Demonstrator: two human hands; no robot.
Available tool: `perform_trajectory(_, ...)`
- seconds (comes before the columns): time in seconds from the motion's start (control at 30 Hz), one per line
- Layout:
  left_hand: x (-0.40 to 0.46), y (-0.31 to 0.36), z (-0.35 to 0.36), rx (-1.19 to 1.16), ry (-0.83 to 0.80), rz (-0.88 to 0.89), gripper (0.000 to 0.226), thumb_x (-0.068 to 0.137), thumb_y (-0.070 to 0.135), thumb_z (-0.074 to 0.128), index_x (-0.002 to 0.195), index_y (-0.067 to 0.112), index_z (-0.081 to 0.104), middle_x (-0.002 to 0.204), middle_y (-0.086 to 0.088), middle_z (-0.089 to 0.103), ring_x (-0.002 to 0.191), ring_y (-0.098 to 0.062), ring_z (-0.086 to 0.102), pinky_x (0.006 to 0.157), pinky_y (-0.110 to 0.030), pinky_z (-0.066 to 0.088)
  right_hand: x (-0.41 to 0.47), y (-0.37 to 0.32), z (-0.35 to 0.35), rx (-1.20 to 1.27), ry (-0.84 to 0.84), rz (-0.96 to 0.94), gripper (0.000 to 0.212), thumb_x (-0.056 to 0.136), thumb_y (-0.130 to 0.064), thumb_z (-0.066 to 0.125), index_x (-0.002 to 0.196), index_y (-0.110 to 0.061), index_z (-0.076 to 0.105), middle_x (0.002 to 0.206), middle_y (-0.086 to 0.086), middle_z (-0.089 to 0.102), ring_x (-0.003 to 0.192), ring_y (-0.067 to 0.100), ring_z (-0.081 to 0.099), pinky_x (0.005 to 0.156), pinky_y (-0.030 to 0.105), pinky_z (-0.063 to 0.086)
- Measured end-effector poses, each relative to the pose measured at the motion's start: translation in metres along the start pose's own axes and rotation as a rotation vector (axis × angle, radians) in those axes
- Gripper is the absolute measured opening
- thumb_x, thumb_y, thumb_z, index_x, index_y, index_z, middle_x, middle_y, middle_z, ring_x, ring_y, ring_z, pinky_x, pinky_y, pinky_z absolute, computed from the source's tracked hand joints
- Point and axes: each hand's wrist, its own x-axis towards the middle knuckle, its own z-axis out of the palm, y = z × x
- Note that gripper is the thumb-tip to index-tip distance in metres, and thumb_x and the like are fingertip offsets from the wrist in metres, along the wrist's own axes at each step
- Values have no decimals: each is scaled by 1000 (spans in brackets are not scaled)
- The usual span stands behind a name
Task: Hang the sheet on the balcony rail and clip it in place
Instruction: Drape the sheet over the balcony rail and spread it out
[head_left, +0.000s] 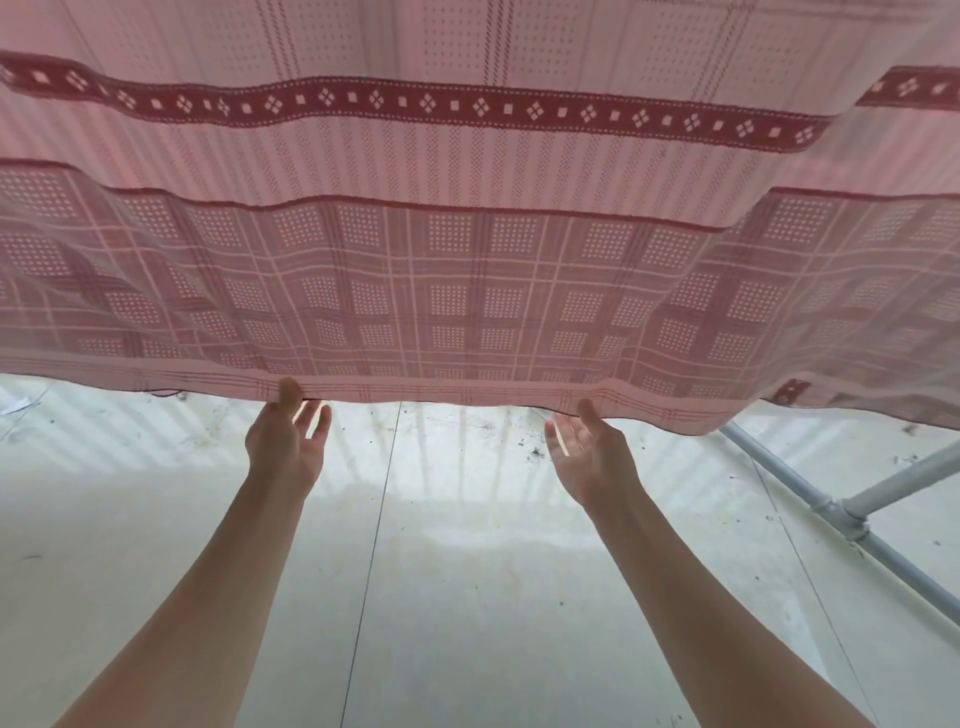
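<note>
A pink sheet (467, 234) with dark red checks and a diamond-patterned band fills the upper half of the head view, hanging down with its lower hem level across the frame. My left hand (285, 441) reaches up to the hem, its thumb touching the edge and its fingers spread and straight. My right hand (589, 452) is held up just below the hem, palm turned inward, fingers straight, its thumb at the fabric edge. Neither hand grips the cloth. The balcony rail itself is hidden behind the sheet, and no clips are in view.
Pale tiled floor (467, 571) lies below, with specks of dirt and faint bar shadows. A grey-white pipe frame (852, 514) with a joint runs diagonally at the lower right, under the sheet's corner.
</note>
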Motion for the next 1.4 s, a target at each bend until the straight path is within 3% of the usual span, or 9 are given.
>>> perform_trajectory(0.13,2,0,11,-139,-148,-108,32,90,37,54,118,20,52,123,3,53,130,-22,40,102,-44,38,-3,-4,6,73,-64,-19,24,90,-20,59,114,-17,56,124,3,51,118,22,48,95,35,44)
perform_trajectory(0.27,-4,-14,29,-191,-346,-192,59,86,48,53,139,27,35,151,0,26,141,-27,21,108,-59,25,-4,-10,13,281,-156,-74,32,86,-37,61,114,-22,60,118,-3,57,121,18,49,107,42,34)
perform_trajectory(0.4,-14,-29,48,-252,-517,-223,38,92,40,49,127,26,51,135,5,49,131,-22,38,106,-57,25,1,-9,17,200,-163,-132,13,92,-28,53,98,-21,62,105,-11,62,117,9,51,108,40,30)
perform_trajectory(0.57,-13,-35,48,-290,-404,-153,19,92,26,51,108,22,60,106,10,67,115,-10,53,109,-39,32,4,-8,10,310,-120,-94,13,92,-18,55,104,-15,60,109,-3,61,114,12,54,97,33,38)
perform_trajectory(0.8,-14,-39,23,-244,-269,-79,9,92,18,52,98,17,59,82,10,72,88,-2,64,84,-29,46,-3,0,3,307,-86,-87,5,89,-8,57,93,-9,60,93,1,60,89,13,59,79,27,48)
perform_trajectory(1.0,-2,-28,4,-191,-208,-2,11,91,16,55,101,15,57,87,7,73,85,-5,67,74,-26,52,0,20,4,291,-85,-22,6,86,-4,59,92,-6,61,88,3,63,82,14,62,74,27,50)
perform_trajectory(1.13,-2,-24,6,-172,-149,-13,11,89,16,59,99,15,56,89,6,69,83,-5,64,71,-25,51,-7,14,0,240,-116,-2,9,86,-6,59,95,-7,61,93,3,62,90,15,60,82,31,48)
perform_trajectory(1.3,-14,-30,8,-211,-163,-28,4,90,17,57,94,17,57,65,11,67,71,-2,58,74,-23,49,-24,-24,-44,358,-273,-47,48,82,-39,59,125,-20,49,124,0,56,119,17,49,105,48,34)
perform_trajectory(1.4,-23,-34,14,-271,-192,-18,6,91,22,54,86,20,54,56,14,58,61,0,51,78,-20,46,-31,-55,-66,436,-240,-134,53,78,-51,60,123,-22,51,120,-2,60,118,18,50,105,51,32)
